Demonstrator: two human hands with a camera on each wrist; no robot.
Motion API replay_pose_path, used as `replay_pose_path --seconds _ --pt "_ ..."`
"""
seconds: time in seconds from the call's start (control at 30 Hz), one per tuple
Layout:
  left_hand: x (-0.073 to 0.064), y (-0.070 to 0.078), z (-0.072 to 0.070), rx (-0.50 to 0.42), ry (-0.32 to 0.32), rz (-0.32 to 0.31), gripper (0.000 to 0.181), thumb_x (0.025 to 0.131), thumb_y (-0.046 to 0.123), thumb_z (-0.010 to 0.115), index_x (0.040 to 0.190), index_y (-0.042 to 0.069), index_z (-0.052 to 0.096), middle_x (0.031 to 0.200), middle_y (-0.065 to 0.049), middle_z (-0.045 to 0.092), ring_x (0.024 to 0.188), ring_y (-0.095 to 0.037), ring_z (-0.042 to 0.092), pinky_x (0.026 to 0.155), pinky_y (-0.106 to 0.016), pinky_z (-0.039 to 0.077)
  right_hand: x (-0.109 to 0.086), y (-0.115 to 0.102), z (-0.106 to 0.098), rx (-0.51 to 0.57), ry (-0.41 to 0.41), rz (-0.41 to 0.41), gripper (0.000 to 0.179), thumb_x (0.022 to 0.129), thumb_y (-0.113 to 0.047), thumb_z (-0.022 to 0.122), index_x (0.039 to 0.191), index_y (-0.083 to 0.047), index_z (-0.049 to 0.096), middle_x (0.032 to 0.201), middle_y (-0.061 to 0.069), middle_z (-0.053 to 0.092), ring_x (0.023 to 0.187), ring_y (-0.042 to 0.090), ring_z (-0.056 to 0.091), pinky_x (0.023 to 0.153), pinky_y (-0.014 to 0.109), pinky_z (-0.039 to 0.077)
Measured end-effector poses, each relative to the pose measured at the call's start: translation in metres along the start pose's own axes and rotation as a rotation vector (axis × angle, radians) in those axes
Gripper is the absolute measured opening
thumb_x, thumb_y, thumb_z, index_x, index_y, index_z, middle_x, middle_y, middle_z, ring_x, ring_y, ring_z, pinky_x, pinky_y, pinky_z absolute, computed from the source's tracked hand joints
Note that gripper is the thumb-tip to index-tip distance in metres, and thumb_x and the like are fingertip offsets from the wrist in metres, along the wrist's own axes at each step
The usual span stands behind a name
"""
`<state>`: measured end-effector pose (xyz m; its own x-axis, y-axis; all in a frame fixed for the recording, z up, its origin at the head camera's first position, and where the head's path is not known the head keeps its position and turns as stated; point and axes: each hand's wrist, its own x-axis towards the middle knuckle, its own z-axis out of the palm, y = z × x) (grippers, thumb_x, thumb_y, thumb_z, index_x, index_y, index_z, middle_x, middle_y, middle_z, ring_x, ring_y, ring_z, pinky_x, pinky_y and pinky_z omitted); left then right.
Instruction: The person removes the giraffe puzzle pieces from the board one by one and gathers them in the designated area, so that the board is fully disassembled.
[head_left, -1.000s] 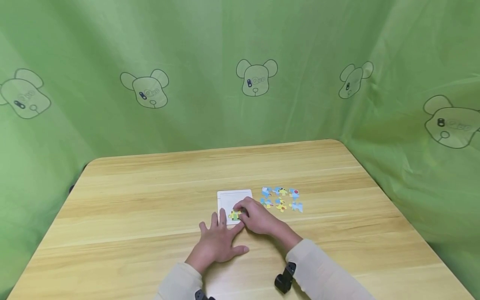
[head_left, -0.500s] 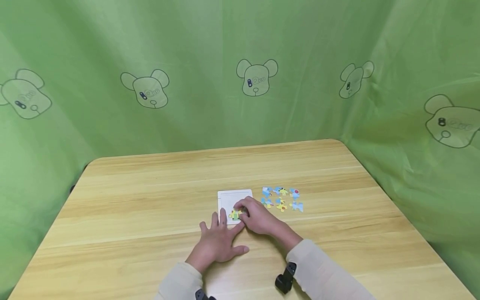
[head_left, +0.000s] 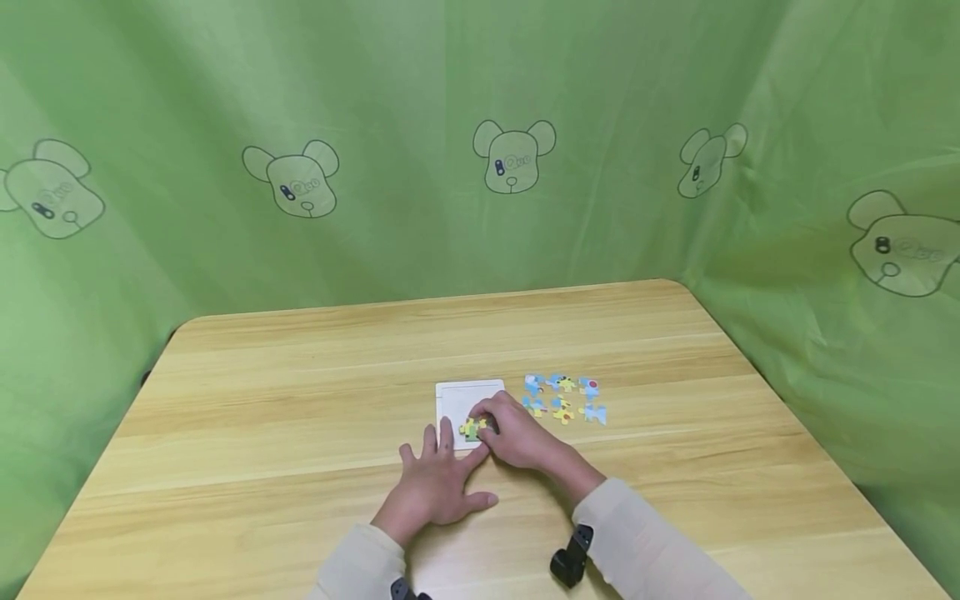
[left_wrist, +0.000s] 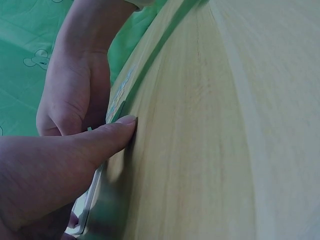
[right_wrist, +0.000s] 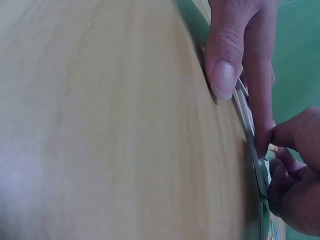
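Observation:
A white puzzle tray [head_left: 470, 393] lies on the table in the head view. Yellow and green jigsaw pieces [head_left: 471, 430] show near its front edge. Over them my right hand [head_left: 519, 435] curls, thumb and index finger pinching a jigsaw piece that the fingers mostly cover. My left hand [head_left: 437, 487] lies with fingers spread across the tray's front left part, its index fingertip right beside the right thumb. From the right wrist camera, the left index finger [right_wrist: 259, 100] reaches down to the tray's edge, close to the right hand's pinch. The left wrist view shows the left thumb [left_wrist: 112, 135] stretched out over the table.
Several loose blue and yellow jigsaw pieces [head_left: 562, 408] lie in two rows right of the tray. The wooden table [head_left: 300, 392] reaches back to a green curtain [head_left: 405, 233]. A black wrist camera [head_left: 570, 560] sits on the right sleeve.
The right fingers and the pieces under them have shifted very slightly. My left hand keeps its place, and the loose pieces stay where they were.

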<state>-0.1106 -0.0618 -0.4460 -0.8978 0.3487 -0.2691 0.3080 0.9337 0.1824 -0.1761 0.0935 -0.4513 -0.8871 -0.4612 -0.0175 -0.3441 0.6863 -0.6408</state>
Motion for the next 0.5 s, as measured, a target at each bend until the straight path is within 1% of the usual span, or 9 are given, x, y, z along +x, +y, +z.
replay_pose_path --seconds 0.13,0.27,0.5 --pt "-0.0001 0.0002 -0.0001 0.000 -0.001 0.001 0.074 0.082 0.075 0.042 0.146 0.043 0.026 0.153 -0.027 0.016 0.138 -0.046 0.021 0.095 -0.072 0.025 -0.0005 0.0005 0.0008 -0.002 0.011 0.017 0.016 0.087 -0.008 0.062 0.103 -0.011 0.064 0.096 0.001 0.052 0.083 0.014 0.048 0.079 0.034 0.044" --pt "-0.0004 0.0000 0.0005 -0.007 -0.001 0.000 0.074 0.082 0.075 0.042 0.147 0.043 0.027 0.153 -0.027 0.015 0.138 -0.046 0.020 0.095 -0.072 0.024 -0.0001 0.0011 0.0016 0.005 0.016 0.013 0.015 0.087 -0.008 0.062 0.102 -0.011 0.064 0.093 0.000 0.054 0.082 0.012 0.049 0.077 0.032 0.045" --pt "-0.0013 -0.0002 -0.0005 -0.004 0.007 0.001 0.075 0.081 0.075 0.043 0.147 0.043 0.026 0.153 -0.027 0.015 0.138 -0.046 0.021 0.096 -0.072 0.024 -0.0004 0.0030 0.0034 0.053 0.052 0.016 0.014 0.087 -0.008 0.064 0.100 -0.010 0.063 0.083 -0.003 0.059 0.076 0.009 0.053 0.072 0.028 0.047"
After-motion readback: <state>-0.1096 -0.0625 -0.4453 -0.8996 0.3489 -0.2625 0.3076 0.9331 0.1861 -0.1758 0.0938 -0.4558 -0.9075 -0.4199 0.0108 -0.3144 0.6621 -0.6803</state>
